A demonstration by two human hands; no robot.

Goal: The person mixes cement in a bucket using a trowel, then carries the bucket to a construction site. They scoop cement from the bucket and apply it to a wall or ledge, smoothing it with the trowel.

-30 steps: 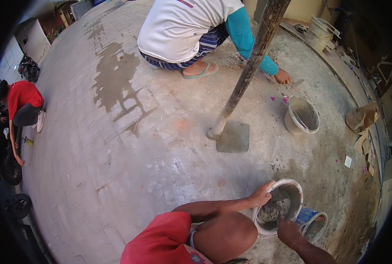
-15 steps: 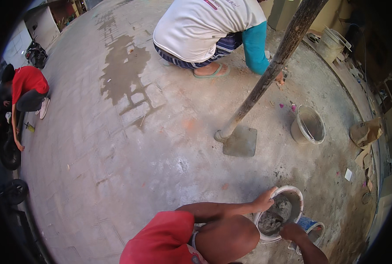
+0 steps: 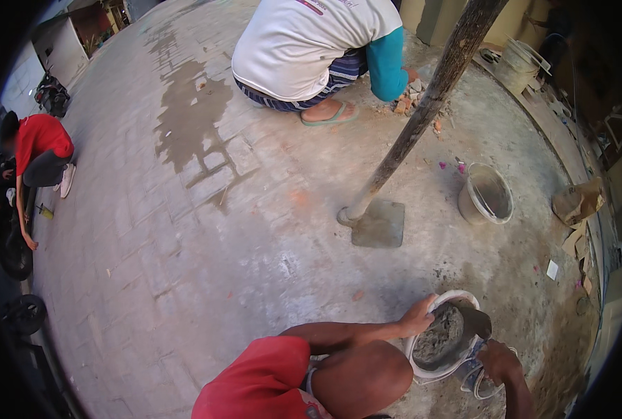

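Observation:
My left hand (image 3: 417, 318) grips the rim of a pale bucket (image 3: 466, 296) at the lower right, its fingers curled over the edge. Grey wet mortar (image 3: 439, 336) lies inside it. Closed round a handle is my right hand (image 3: 498, 361), to the right of the bucket. From that hand a trowel's dark blade (image 3: 476, 323) reaches over the bucket's right rim. Below the right hand stands a small blue and white pail (image 3: 473, 378), partly hidden by the hand and wrist.
A hoe (image 3: 378, 223) rests blade-down ahead, its long wooden handle slanting up right. Beyond it stand another bucket (image 3: 470, 199) and a torn paper sack (image 3: 577, 202). One person (image 3: 311, 49) squats by brick rubble (image 3: 408, 101); another (image 3: 44, 146) crouches far left beside motorbikes.
My right hand has lifted the trowel out of the mortar and moved right, over the small pail. My left hand stays on the bucket's rim. The squatting person's sleeved arm has shifted left.

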